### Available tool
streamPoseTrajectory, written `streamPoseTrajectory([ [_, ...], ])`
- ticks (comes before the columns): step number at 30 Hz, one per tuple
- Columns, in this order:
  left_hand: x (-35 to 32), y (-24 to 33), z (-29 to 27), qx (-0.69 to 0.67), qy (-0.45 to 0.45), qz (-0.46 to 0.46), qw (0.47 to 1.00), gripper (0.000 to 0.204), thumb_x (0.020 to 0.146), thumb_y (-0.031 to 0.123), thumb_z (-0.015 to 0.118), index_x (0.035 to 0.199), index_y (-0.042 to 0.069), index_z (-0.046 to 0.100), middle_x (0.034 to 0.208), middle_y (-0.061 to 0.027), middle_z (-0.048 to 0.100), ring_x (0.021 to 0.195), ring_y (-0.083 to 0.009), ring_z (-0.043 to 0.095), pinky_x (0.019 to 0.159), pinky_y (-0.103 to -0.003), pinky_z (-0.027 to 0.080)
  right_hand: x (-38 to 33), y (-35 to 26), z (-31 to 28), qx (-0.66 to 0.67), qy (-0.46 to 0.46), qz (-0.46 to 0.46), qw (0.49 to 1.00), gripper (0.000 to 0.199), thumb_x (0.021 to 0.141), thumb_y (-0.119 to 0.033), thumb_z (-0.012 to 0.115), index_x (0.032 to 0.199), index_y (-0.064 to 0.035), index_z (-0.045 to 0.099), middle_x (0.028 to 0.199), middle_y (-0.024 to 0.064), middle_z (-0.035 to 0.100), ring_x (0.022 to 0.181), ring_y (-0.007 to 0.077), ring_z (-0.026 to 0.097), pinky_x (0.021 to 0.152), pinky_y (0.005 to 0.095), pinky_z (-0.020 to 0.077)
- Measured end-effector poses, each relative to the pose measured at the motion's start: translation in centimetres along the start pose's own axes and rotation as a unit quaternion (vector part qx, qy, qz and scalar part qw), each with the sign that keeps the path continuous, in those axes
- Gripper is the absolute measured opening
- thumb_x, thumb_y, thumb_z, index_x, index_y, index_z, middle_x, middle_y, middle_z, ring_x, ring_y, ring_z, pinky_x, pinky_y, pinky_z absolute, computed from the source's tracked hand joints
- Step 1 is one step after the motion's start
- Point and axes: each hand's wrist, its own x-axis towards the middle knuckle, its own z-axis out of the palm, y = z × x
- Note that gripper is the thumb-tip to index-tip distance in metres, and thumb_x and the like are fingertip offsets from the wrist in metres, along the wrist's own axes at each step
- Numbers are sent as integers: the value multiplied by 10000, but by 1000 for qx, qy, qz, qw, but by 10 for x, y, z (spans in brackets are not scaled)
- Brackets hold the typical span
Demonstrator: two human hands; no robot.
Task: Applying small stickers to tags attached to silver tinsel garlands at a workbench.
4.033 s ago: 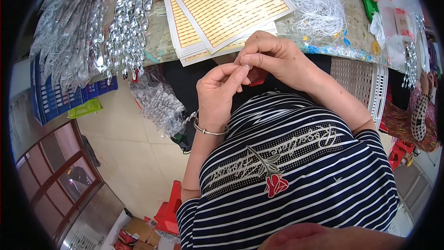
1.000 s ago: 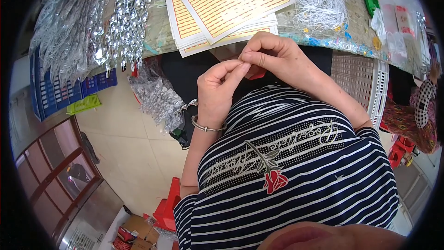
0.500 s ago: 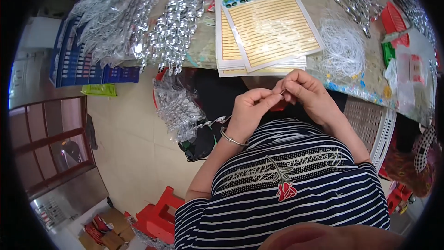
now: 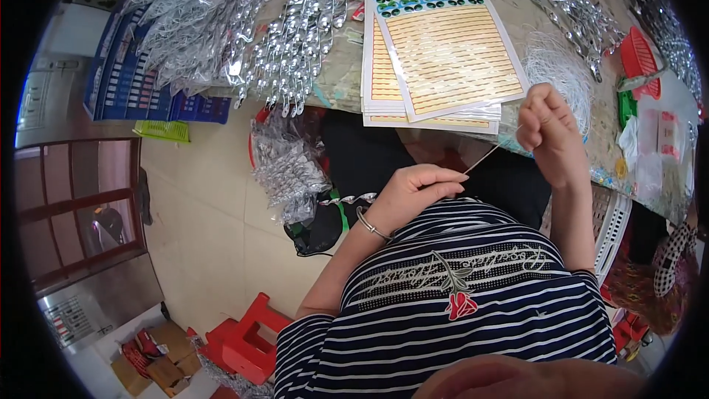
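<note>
My left hand (image 4: 413, 191) is pinched on one end of a thin white string (image 4: 491, 151), close to my striped shirt. My right hand (image 4: 548, 133) is raised at the table's front edge and holds the other end, so the string is stretched taut between them. A loose heap of white strings (image 4: 565, 66) lies on the table just beyond my right hand. Sheets of small yellow stickers (image 4: 443, 59) are stacked on the table in front of me.
Bundles of shiny silver packets (image 4: 295, 37) cover the left of the table, and more (image 4: 284, 170) hang below its edge. A red basket (image 4: 641, 63) sits far right. Blue crates (image 4: 125, 81), a red stool (image 4: 247, 343) and a white crate (image 4: 613, 229) surround me.
My hands were together at my chest; now they have pulled apart, the right hand rising to the right and drawing the string taut. The view has tilted toward the table.
</note>
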Motion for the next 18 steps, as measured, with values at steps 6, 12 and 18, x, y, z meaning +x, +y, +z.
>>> streamPoseTrajectory([
  [6, -25, -21, -14, 95, 68, -44, 992, 344, 858, 96, 646, 1190, 17, 603, 958, -56, 667, 850, -77, 618, 765, -221, 495, 6, 3, -6, -42, 33, -3, 999, 147, 977, -210, 491, 892, -91, 473, 677, -29, 431, 544, 52, 369, 513, 200, 334],
  [12, -66, -34, -50, 124, 139, -160, 969, 168, 860, 99, 640, 989, -4, 669, 837, -57, 652, 751, -117, 615, 683, -240, 478, 12, 4, -16, -81, 64, 57, 993, 149, 976, -195, 493, 890, -73, 495, 711, -14, 501, 580, 64, 454, 568, 207, 415],
  [18, -24, -7, -108, 305, 324, -43, 894, 162, 907, 129, 573, 937, -15, 641, 778, -85, 599, 747, -178, 572, 703, -293, 448, 23, 7, -31, -100, 33, 78, 991, 185, 973, -195, 503, 1041, -33, 559, 868, 27, 618, 734, 83, 575, 699, 221, 486],
])
